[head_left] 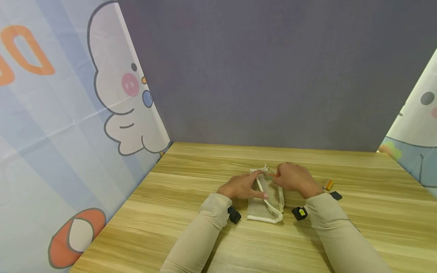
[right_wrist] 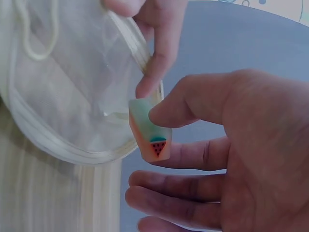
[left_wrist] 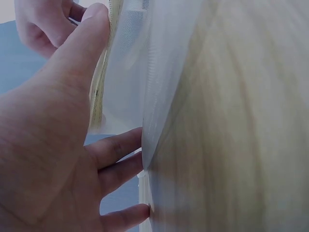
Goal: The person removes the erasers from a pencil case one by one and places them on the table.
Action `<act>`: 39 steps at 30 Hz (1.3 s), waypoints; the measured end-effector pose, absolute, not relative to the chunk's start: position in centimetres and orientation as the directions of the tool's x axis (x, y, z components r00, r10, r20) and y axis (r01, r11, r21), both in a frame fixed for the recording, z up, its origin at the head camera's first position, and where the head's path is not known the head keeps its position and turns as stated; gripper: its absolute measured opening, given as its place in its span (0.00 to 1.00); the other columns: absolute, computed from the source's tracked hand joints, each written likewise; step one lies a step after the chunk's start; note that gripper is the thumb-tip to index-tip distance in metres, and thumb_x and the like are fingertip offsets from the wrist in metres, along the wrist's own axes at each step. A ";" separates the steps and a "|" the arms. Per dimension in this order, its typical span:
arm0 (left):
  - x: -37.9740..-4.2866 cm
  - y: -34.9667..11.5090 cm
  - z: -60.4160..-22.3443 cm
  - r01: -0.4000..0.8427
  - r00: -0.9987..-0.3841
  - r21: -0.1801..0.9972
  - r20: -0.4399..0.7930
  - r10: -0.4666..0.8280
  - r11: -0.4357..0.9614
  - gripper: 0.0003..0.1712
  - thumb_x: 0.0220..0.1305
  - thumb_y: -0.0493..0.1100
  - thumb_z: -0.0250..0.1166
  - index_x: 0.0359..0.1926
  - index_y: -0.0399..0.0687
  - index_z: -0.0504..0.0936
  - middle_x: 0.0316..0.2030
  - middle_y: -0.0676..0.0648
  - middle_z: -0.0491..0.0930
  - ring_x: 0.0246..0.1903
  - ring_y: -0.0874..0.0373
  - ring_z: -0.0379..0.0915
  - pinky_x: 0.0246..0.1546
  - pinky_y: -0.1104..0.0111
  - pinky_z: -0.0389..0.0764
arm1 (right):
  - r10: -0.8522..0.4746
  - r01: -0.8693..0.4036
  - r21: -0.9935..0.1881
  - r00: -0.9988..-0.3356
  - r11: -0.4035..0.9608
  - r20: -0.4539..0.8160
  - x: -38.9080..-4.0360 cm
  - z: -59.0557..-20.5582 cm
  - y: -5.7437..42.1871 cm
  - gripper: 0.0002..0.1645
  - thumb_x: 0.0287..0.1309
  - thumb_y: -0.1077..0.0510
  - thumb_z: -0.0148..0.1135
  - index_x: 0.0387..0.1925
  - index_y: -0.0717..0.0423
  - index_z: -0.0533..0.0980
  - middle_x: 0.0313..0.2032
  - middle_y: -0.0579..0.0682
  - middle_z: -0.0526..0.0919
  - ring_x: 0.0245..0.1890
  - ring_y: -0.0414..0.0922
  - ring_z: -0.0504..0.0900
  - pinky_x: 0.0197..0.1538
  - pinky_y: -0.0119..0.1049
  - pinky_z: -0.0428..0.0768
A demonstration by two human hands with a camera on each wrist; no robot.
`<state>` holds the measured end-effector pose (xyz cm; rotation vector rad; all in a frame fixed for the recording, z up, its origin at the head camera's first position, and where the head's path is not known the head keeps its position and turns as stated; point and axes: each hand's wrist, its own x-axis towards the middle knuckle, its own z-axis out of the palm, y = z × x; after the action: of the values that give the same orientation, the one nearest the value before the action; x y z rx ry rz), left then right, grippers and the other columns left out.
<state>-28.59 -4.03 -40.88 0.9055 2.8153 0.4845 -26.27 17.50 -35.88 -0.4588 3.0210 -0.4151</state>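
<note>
A pale, see-through mesh pouch (head_left: 258, 207) with white edging lies on the table, its mouth parted. My left hand (head_left: 240, 185) holds the pouch's rim with thumb and fingers. In the left wrist view, the thumb (left_wrist: 96, 21) lies against the zip edge and other fingertips touch the mesh. My right hand (head_left: 293, 177) is at the pouch's far right side. Between its thumb and index finger it pinches a small green-and-orange eraser (right_wrist: 150, 130) with a watermelon print, right by the pouch's rim; the other fingers extend below.
To the right of the right hand lie a small orange object (head_left: 328, 184) and a flat black square (head_left: 336, 195) on the wooden table (head_left: 191, 170). A grey panel (head_left: 273, 76) stands behind the table. Cartoon-printed cloth (head_left: 68, 132) hangs at the left.
</note>
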 end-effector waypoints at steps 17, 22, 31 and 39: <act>-28.8 -3.9 -41.1 0.534 -0.809 0.344 -0.056 0.585 0.772 0.54 0.57 0.80 0.58 0.79 0.75 0.48 0.68 0.52 0.71 0.62 0.53 0.72 0.58 0.55 0.75 | -0.293 -0.281 -0.296 -0.956 0.913 0.004 -26.0 -34.9 18.5 0.12 0.64 0.49 0.60 0.26 0.49 0.79 0.21 0.45 0.74 0.19 0.43 0.69 0.23 0.38 0.68; -28.8 -3.9 -41.1 0.523 -0.815 0.350 -0.062 0.577 0.777 0.54 0.57 0.80 0.58 0.79 0.77 0.47 0.68 0.52 0.71 0.62 0.52 0.72 0.58 0.55 0.76 | -0.300 -0.296 -0.308 -0.953 0.904 0.036 -25.9 -34.7 18.6 0.11 0.63 0.50 0.61 0.34 0.53 0.81 0.27 0.45 0.79 0.21 0.44 0.72 0.24 0.40 0.71; -28.6 -4.0 -41.0 0.517 -0.814 0.367 -0.068 0.577 0.773 0.54 0.58 0.81 0.56 0.79 0.76 0.46 0.70 0.53 0.68 0.62 0.52 0.72 0.59 0.55 0.75 | -0.302 -0.307 -0.322 -0.951 0.896 0.066 -25.7 -34.4 18.2 0.13 0.62 0.50 0.58 0.35 0.55 0.79 0.27 0.46 0.79 0.21 0.44 0.73 0.23 0.39 0.71; -28.7 -4.0 -40.8 0.519 -0.814 0.361 -0.069 0.577 0.775 0.53 0.58 0.81 0.54 0.79 0.77 0.45 0.71 0.54 0.66 0.63 0.52 0.71 0.58 0.55 0.75 | -0.331 -0.358 -0.287 -0.933 0.888 0.139 -25.2 -35.0 18.4 0.12 0.60 0.52 0.59 0.33 0.56 0.80 0.27 0.45 0.78 0.20 0.42 0.71 0.23 0.38 0.71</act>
<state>-28.75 -3.95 -40.77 0.8702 2.7916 0.4917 -25.19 18.42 -34.98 -0.5733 3.1368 -0.5040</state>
